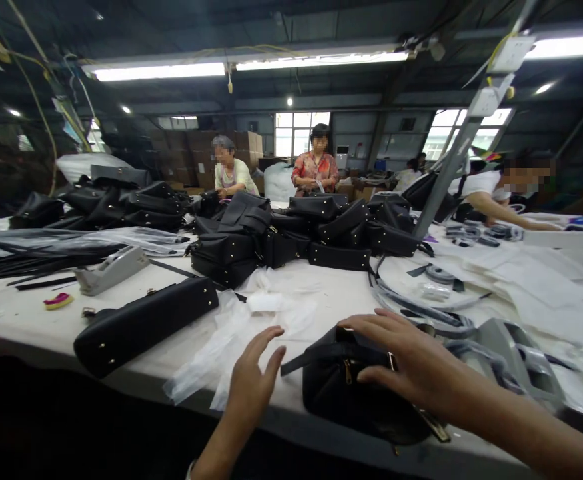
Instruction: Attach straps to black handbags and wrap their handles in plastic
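Observation:
A black handbag point(331, 390) with gold zip and metal fittings lies at the table's near edge. Over its top and right side rests my right hand point(411, 363), thumb and fingers apart; whether the palm presses on the bag I cannot tell. My left hand point(255, 373) hovers just left of the bag, fingers spread and holding nothing. A black strap end sticks out from the bag toward it. Crumpled clear plastic and white tissue point(266, 303) lie beyond my left hand. Another black handbag point(146, 323) lies on its side farther left, its studded base showing.
Heaped black handbags point(281, 230) span the table's middle. A grey tape dispenser point(114, 270) stands left; another grey dispenser point(516, 363) is close to my right forearm. Wrapped straps point(416, 310) curl at right. A slanted metal post point(451, 160) rises there. Several co-workers stand around the table.

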`<state>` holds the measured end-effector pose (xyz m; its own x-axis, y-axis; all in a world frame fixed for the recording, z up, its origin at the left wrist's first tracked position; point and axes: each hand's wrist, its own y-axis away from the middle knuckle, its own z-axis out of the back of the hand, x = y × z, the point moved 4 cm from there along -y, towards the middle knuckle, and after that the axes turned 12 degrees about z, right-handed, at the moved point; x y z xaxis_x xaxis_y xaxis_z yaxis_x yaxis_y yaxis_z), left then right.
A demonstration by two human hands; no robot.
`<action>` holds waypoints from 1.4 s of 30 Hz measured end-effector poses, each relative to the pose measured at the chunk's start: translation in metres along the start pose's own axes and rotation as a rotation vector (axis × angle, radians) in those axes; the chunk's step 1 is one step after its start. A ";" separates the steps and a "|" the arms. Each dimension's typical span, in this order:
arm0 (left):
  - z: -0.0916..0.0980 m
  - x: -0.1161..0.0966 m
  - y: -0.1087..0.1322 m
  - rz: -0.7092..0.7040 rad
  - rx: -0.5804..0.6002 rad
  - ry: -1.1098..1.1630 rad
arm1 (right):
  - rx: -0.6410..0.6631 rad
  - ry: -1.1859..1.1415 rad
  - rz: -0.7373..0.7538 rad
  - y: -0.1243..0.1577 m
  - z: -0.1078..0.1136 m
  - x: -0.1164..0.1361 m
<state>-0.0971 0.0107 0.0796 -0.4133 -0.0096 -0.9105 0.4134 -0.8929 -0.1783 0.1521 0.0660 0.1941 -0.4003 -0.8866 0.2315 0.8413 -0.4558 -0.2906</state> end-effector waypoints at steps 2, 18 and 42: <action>-0.020 -0.043 0.000 -0.159 0.133 -0.011 | -0.157 -0.010 -0.131 0.025 0.007 -0.008; -0.097 -0.155 -0.004 -0.107 1.011 -0.243 | -0.509 -0.991 -0.614 0.130 -0.065 -0.016; -0.122 -0.157 0.023 0.237 1.252 0.236 | -1.381 -1.535 -0.594 0.130 -0.018 -0.022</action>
<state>0.0763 0.0460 0.1731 -0.2299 -0.2599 -0.9379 -0.6323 -0.6926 0.3470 0.2636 0.0251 0.1351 0.6828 -0.2318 0.6928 -0.2573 -0.9639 -0.0689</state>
